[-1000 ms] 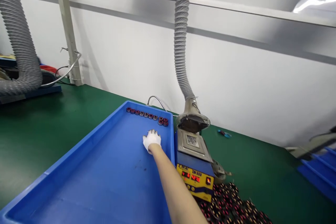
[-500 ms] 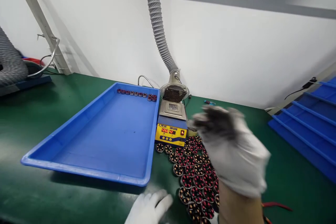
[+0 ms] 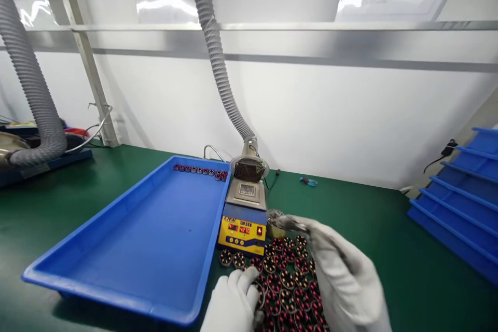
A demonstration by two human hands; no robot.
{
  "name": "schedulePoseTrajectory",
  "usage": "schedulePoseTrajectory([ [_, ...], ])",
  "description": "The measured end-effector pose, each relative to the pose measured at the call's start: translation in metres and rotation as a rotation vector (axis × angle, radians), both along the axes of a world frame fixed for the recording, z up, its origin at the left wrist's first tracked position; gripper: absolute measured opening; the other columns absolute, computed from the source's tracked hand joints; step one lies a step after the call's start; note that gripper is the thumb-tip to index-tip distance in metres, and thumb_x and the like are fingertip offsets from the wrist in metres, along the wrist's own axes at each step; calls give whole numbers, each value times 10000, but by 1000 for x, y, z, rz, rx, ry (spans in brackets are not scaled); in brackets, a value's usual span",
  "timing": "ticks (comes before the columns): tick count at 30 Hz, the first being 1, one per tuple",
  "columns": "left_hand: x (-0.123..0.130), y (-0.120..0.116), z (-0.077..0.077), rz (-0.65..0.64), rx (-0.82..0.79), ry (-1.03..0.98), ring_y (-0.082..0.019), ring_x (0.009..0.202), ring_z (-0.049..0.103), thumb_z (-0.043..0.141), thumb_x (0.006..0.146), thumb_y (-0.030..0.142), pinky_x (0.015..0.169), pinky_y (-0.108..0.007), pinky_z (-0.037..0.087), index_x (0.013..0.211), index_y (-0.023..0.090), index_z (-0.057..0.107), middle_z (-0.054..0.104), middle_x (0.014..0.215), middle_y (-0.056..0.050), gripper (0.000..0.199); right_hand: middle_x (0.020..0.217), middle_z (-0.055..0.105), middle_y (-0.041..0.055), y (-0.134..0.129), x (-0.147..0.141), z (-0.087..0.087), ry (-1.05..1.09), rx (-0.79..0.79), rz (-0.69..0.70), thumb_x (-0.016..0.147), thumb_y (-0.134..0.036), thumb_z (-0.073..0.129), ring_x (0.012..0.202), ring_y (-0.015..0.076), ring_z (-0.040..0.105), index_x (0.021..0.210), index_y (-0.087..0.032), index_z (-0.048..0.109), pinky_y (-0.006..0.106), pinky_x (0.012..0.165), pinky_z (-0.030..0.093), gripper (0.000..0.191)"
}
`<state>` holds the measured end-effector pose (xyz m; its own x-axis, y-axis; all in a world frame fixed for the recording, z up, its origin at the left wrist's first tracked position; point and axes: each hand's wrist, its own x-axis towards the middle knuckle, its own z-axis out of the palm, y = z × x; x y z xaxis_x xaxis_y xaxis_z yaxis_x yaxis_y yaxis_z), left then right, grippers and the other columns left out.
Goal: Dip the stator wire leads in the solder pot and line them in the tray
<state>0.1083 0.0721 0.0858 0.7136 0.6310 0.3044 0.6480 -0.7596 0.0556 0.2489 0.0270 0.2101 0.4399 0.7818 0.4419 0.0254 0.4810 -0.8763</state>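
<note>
Small round parts that look like motor stators [image 3: 288, 279], black with red or yellowish dots, crowd the table in front of the solder pot [image 3: 241, 235]. My left hand [image 3: 233, 298], in a white glove, lies at the left edge of this group. Its fingers are curled together against the nearest parts; what they hold, if anything, is hidden. My right hand [image 3: 338, 264], in a glove with grey-stained fingers, reaches over the group from the right. Its pinched fingertips are at the rim of a small yellowish cup [image 3: 275, 229] beside the pot; anything between them cannot be made out.
A large blue tray [image 3: 148, 238] stands left of the pot, with a row of stators [image 3: 194, 170] along its far wall. An extraction hose [image 3: 220, 62] hangs to a round hood over the pot. Blue-handled pliers [image 3: 308, 181] lie behind; stacked blue trays [image 3: 462, 202] stand at right.
The view has tilted up. My right hand has come down and left to the cup from a raised, blurred position. My left hand has moved right and forward onto the edge of the stators.
</note>
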Motion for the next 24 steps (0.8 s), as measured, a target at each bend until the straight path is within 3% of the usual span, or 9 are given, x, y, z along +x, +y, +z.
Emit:
schedulePoseTrajectory([
  [2,-6,7,30,-75,143,-123,-255,1166,479,644,804,258,850,-353,497,948,197,591,549,1272,-53,164,961,730,53,12,3,-1,-54,-131,-9,724,-455,675,898,235,660,928,-269,727,361,859,510,281],
  [4,-8,15,63,-216,421,-433,-290,1177,436,494,896,365,807,-412,496,930,213,563,535,1237,-107,170,1011,713,71,20,3,-2,-22,-186,134,750,-487,634,943,238,643,984,-246,707,395,927,466,344],
  [6,-7,22,90,-182,482,-639,-286,1202,405,336,952,390,841,-448,471,970,237,537,496,1245,-111,253,1014,713,69,26,-2,-5,96,-161,319,759,-501,617,946,229,646,965,-244,710,400,935,462,342],
  [8,-2,27,104,-179,456,-734,-248,1165,456,284,964,385,848,-414,485,1018,249,511,497,1226,-104,270,999,718,61,33,-8,-11,248,-106,399,734,-493,649,922,224,657,925,-253,719,392,912,483,314],
  [12,8,33,99,-82,382,-750,-202,1075,552,420,905,311,834,-331,517,1179,211,436,540,1203,-111,292,971,731,36,53,-15,-29,366,23,286,637,-413,761,929,212,662,886,-286,724,334,893,503,282],
  [15,5,39,93,-48,500,-711,-209,1001,593,437,844,174,797,-346,510,1141,190,466,608,1121,-103,299,923,739,44,63,-17,-36,278,45,243,617,-345,787,871,212,677,860,-273,725,315,812,544,261],
  [18,-5,45,97,-124,612,-707,-205,872,632,378,884,176,698,-339,508,1062,163,503,665,987,-105,218,833,743,48,64,-17,-35,173,7,246,619,-311,785,769,205,685,790,-253,733,314,740,566,187],
  [20,-11,47,102,-197,545,-695,-196,856,638,353,929,261,688,-322,514,1055,173,504,677,966,-91,215,768,736,39,62,-16,-31,119,13,231,617,-304,784,719,187,675,706,-249,739,281,694,562,115],
  [24,-19,47,108,-364,210,-715,-132,798,648,423,931,381,698,-219,529,1002,248,501,684,897,-4,170,616,676,21,54,-13,-22,173,80,254,575,-349,806,631,166,632,551,-238,708,255,611,537,150],
])
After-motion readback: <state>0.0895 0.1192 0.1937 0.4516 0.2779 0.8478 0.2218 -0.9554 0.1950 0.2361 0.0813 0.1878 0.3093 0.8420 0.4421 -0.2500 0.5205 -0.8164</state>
